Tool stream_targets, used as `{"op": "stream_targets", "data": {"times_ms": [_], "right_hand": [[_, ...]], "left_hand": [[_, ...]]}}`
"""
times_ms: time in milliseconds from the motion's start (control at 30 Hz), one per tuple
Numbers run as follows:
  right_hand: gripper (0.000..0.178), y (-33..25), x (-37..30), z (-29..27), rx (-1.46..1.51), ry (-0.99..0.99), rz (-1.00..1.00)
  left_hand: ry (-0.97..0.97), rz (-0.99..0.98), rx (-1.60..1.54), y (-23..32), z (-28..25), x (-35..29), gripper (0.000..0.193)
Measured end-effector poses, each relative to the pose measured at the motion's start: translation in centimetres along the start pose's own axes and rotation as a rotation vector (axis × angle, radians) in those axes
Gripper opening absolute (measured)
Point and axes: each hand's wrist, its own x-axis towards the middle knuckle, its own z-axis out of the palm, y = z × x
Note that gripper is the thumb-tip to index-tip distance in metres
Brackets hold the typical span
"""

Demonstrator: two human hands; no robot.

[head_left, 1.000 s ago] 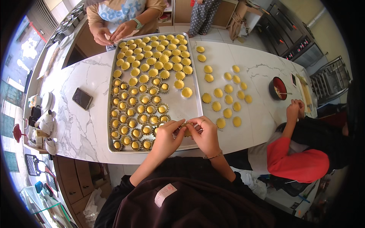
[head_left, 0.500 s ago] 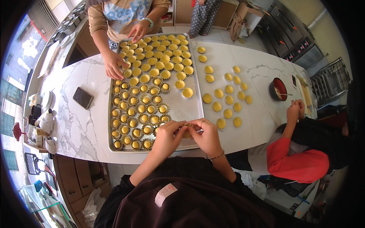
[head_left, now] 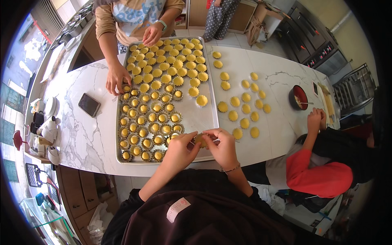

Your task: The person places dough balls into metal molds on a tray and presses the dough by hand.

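Between my left hand [head_left: 182, 146] and my right hand [head_left: 222, 148] is a small fluted tart mould [head_left: 200, 140] with yellow dough, pinched at its rim by the fingers of both. It is held over the near edge of a large metal baking tray [head_left: 199, 118]. On the tray's near left side stand several fluted moulds, each with a ball of yellow dough [head_left: 157, 107] in it. Yellow dough-lined tart moulds [head_left: 166, 78] cover the far part, one [head_left: 201, 101] standing a little apart. My fingers partly hide the mould I hold.
Across the table, a co-worker's hand [head_left: 117, 78] touches a dough-ball mould at the tray's left edge. More tart moulds [head_left: 246, 108] stand on the marble tabletop [head_left: 281, 126] to the right, near a dark bowl [head_left: 300, 98] with a spoon. A phone [head_left: 89, 105] lies left; another person sits right.
The co-worker's lower hand has moved nearer along the tray's left edge, and their other hand has lifted and closed its fingers. My hands stay in place, and the mould between them shows more.
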Motion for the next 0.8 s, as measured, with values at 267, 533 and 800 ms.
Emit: {"op": "stream_targets", "data": {"times_ms": [267,533,800], "right_hand": [[0.018,-0.4,-0.2,0.3,-0.010,-0.032,-0.018],[0.018,-1.3,-0.3,0.3,0.088,-0.063,-0.006],[0.019,-1.3,-0.3,0.3,0.175,-0.037,0.106]], "left_hand": [[0.089,0.024,0.023,-0.1,0.5,0.1,0.027],[0.098,0.022,-0.021,-0.5,0.2,0.0,0.034],[0.178,0.011,-0.073,0.3,0.2,0.1,0.026]]}}
